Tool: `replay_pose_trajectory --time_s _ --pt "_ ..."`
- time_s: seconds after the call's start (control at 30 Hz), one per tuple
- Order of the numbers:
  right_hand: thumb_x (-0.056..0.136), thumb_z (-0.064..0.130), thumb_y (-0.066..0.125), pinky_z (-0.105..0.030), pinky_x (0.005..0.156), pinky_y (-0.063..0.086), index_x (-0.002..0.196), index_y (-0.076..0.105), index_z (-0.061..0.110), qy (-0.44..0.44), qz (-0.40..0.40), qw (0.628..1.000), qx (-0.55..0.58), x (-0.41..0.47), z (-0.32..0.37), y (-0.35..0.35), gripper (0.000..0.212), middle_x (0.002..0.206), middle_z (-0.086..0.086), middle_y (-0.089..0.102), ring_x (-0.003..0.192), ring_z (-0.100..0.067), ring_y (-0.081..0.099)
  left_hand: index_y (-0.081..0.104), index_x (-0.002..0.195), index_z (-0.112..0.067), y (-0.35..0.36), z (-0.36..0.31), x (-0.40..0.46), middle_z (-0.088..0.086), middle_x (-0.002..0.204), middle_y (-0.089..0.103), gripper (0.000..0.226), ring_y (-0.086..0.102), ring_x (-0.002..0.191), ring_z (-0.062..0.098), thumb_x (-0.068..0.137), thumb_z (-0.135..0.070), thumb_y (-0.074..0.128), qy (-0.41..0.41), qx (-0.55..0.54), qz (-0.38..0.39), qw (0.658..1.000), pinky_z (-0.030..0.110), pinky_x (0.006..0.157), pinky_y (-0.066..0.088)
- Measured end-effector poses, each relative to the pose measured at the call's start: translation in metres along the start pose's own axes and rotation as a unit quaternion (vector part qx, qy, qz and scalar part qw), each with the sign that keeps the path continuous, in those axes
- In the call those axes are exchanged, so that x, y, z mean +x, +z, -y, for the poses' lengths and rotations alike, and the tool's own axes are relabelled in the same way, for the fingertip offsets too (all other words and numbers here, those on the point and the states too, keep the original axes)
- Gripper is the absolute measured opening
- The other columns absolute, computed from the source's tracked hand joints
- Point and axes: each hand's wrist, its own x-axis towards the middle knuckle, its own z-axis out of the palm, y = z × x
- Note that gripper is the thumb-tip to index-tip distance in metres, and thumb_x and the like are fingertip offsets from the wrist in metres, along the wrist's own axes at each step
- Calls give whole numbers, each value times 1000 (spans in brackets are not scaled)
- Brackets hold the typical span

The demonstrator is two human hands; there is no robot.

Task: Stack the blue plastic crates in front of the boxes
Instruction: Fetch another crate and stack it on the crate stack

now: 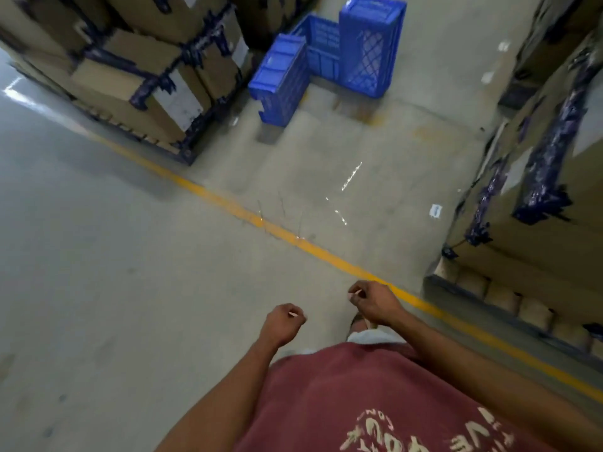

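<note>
1. Head view: 3 blue plastic crates stand grouped on the concrete floor (326,164) at the far end of an aisle, just beside a pallet of taped cardboard boxes (156,76) on the person's left.
2. Tall crate (372,44): set on end, long axis upright, open lattice face toward the camera.
3. Middle crate (318,44): partly hidden behind the other 2; its attitude cannot be told for certain.
4. Near crate (280,79): tipped on its side, touching or almost touching the middle crate.
5. Left hand (284,324): fingers curled loosely, gripping nothing, held low in front of the red shirt.
6. Right hand (375,303): likewise loosely curled with nothing in it, slightly farther forward than the left.
7. Key relation: the crates lie well apart from both hands, straight ahead and beyond the yellow floor line (261,220); the right hand is marginally nearer, so the next step is judged to be walking up, not reaching.
8. More boxes (554,158) line the right side of the aisle.
</note>
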Motion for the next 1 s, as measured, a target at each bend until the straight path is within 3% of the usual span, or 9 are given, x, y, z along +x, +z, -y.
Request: replay_pose_trajectory --time_s 0.13,0.27,0.33,0.5,0.73,1.0 --pt "90 36 63 -29 76 51 102 73 28 0 3 1000 2 71 37 -82 18 97 3 75 92 -19 69 72 90 -33 -42 -104 70 -5 88 77 22 76 80 16 77 -51 69 51 -49 -4 997 38 87 61" --pt "90 35 65 -27 75 49 104 75 25 -11 -17 1000 13 157 81 -148 20 95 -1 76 91 -20 69 75 99 -19 -95 -196 136 6 89 78 9 76 79 24 93 -24 71 68 -99 -14 993 36 74 61" --pt "89 34 65 -28 79 52 104 75 25 -16 -25 999 19 205 105 -177 20 94 -1 76 89 -21 70 76 95 -21 -122 -226 175 5 92 77 9 74 76 21 94 -18 67 65 -110 -13 992 26 61 54" --pt "89 33 64 -29 80 53 102 75 25 -14 -37 999 16 331 173 -252 18 86 3 74 88 -19 71 75 84 -28 -208 -289 290 0 88 78 17 75 84 22 94 -19 66 64 -110 -9 992 25 64 48" --pt "94 32 63 -37 82 59 103 75 23 8 -76 996 42 462 265 -376 18 95 -1 76 88 -20 73 74 98 -20 -350 -398 418 6 93 75 6 70 72 18 95 -22 69 74 -106 -5 992 18 49 43" --pt "91 32 66 -36 85 59 100 75 27 46 -135 986 92 597 286 -506 14 91 -1 78 84 -18 74 71 99 -15 -424 -577 551 8 94 72 6 65 76 19 97 -13 66 132 -130 7 983 11 43 42"
